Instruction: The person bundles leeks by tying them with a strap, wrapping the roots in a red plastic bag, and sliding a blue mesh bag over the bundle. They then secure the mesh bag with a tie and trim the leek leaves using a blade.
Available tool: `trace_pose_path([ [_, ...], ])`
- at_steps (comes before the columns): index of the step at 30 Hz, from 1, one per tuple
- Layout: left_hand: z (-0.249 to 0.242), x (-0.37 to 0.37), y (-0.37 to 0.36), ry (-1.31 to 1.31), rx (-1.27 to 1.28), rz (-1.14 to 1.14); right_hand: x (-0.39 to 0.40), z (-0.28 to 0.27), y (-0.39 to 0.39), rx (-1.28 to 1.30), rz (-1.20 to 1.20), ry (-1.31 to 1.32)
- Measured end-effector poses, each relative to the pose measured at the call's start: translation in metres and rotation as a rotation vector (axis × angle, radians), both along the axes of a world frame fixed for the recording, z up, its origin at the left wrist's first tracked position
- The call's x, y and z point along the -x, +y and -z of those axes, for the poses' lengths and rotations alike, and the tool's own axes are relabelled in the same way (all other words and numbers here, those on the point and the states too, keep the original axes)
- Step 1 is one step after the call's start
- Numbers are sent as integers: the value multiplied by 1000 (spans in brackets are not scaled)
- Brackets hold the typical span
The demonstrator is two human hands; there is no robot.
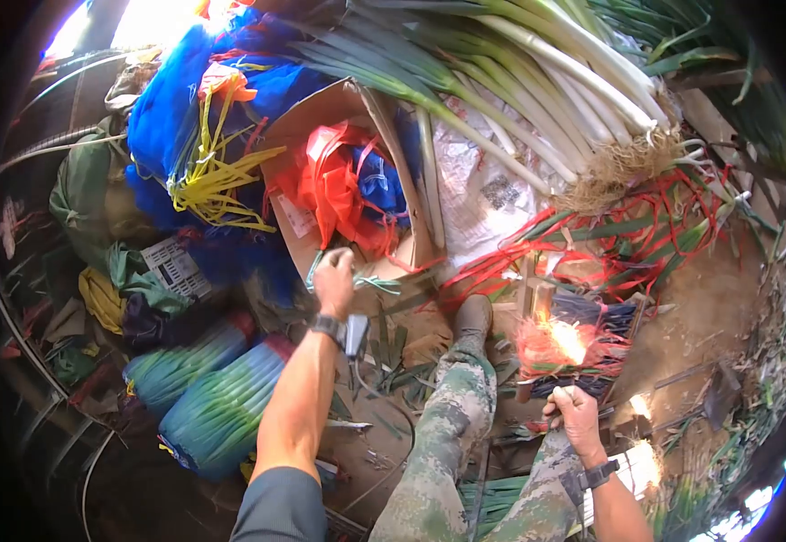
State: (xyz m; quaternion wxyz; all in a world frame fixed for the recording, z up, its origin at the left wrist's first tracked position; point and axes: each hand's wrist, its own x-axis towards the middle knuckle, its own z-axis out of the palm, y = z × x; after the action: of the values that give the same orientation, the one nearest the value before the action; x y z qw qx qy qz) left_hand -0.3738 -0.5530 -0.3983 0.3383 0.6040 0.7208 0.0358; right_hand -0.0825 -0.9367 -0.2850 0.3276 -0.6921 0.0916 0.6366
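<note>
My left hand (334, 282) is closed on thin teal strings (379, 285), whose ends stick out on both sides of the fist. It is at the near edge of a cardboard box (284, 217) that holds red plastic netting (334, 185) and a blue bundle (381, 183). My right hand (575, 415) is closed above my right knee, fingertips pressed together; anything inside them is hidden. Just beyond it sits a wooden frame with red strands (537, 348) and dark strands (617, 318), partly in bright sunlight.
Long leeks (582, 99) with roots lie on a white sack (492, 194) at the upper right, beside tangled red strips (591, 237). Left are blue netting (172, 99), yellow ties (208, 176) and netted green bundles (221, 406). A cable (384, 397) hangs from my left wrist device.
</note>
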Motion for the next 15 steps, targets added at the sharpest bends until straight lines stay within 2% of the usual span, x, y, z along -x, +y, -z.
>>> trace_pose_path([
  [2,18,3,36,71,-145,3,13,3,3,19,64,18],
  [3,31,8,53,230,-224,63,19,4,5,18,73,26],
  [6,65,22,87,453,-268,167,35,9,13,49,123,51],
  [7,72,21,98,329,-346,199,39,13,13,53,121,59],
  [8,77,22,104,324,-342,205,43,17,15,59,128,55],
  [10,74,24,112,426,17,200,49,20,18,61,136,62],
  [11,74,25,109,383,-83,210,52,20,20,66,133,63],
  [14,51,7,87,278,-59,192,54,13,31,45,150,65],
  [15,49,8,80,249,-120,232,54,10,35,41,144,70],
])
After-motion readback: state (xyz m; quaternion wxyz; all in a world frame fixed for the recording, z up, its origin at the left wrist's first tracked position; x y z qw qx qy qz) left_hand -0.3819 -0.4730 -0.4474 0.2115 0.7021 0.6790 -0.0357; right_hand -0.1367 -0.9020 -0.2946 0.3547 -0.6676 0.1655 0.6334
